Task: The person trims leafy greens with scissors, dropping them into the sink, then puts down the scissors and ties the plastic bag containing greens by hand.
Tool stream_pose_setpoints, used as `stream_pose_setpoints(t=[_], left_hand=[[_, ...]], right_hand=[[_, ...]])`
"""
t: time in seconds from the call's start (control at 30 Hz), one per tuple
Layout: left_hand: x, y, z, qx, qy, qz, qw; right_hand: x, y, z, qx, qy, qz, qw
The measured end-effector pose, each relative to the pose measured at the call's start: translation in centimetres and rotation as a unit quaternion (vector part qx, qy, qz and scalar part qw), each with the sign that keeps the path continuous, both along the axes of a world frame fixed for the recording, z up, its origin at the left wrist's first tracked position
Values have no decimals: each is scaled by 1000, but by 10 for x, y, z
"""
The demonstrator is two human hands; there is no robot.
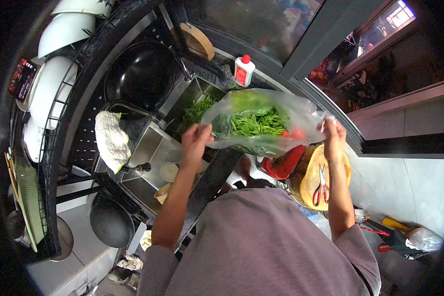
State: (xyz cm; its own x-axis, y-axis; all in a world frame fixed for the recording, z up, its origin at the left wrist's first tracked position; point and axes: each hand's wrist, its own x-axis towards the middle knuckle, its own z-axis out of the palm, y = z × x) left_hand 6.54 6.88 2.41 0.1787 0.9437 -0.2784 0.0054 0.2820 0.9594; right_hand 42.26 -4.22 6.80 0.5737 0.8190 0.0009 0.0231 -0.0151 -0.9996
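A clear plastic bag [308, 111] is stretched between my two hands over the counter's edge. My left hand [197, 140] is closed on its left side, and my right hand [333, 130] pinches its right end. Leafy greens [259, 122] show through the plastic; red patches lie near their right end, and I cannot tell what these are. More greens [200, 109] lie in the sink basin [195, 89] just behind my left hand. Below my right hand, red-handled scissors [321, 187] rest on a round, yellow-edged chopping board [306, 182].
A white bottle with a red cap [243, 71] stands behind the bag. Left of my arm, the second sink basin [145, 148] holds a small round container [169, 171]. A black wok [140, 74], a white cloth [112, 140] and a dish rack [59, 113] are farther left.
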Motion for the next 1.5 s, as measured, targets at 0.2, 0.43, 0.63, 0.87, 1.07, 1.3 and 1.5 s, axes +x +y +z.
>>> stream_pose_setpoints(t=[0.2, 0.43, 0.63, 0.87, 1.07, 1.3, 1.5], left_hand=[[27, 23, 103, 183, -115, 28, 976], [39, 5, 102, 245, -168, -33, 954], [41, -6, 95, 223, -153, -147, 952], [93, -26, 63, 395, 17, -302, 868], [81, -41, 35, 325, -21, -240, 914], [69, -41, 17, 357, -23, -219, 908], [64, -47, 14, 264, -18, -154, 952]], right_hand=[[29, 31, 63, 145, 133, 27, 980], [16, 31, 75, 177, 99, 48, 978], [-6, 27, 85, 138, -73, 46, 987], [-99, 31, 108, 192, -479, 416, 749], [-114, 39, 91, 153, -441, 421, 778], [-129, 36, 55, 61, -314, 358, 877], [-140, 27, 39, 68, -385, 313, 866]])
